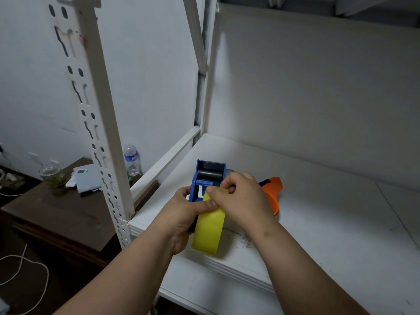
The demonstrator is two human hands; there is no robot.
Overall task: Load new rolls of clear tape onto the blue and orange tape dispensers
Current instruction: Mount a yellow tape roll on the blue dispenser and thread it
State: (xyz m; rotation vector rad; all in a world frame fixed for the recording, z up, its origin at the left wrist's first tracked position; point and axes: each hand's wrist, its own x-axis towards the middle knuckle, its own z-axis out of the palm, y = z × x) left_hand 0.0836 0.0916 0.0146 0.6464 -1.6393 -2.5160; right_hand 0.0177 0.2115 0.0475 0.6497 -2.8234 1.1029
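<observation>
We see a white metal shelf [318, 212] filling the right half of the scene, its board running from near us to the far wall. A white slotted upright post [97, 133] stands at its near left corner. To the left, lower down, sits a dark brown cabinet [56, 221] with a glass jar [52, 175], some pale papers [87, 178] and, at its far right, a plastic water bottle [131, 159]. A white cord [29, 264] loops on the floor at the near left.

Near the left front edge of the shelf board we find the blue dispenser [205, 180], its black roller facing us at the far end. A roll of tape [210, 230], which looks yellow, sits on it at the near end, hanging just past the shelf edge. The left hand [184, 221] grips the dispenser and roll from the left, fingers curled round the body and thumb pressed on the roll's top. The right hand [241, 198] comes in from the right, its thumb and forefinger pinched together on the loose tape end at the top of the roll. Just beyond the right hand, partly hidden by it, the orange dispenser [271, 192] lies on the board.
</observation>
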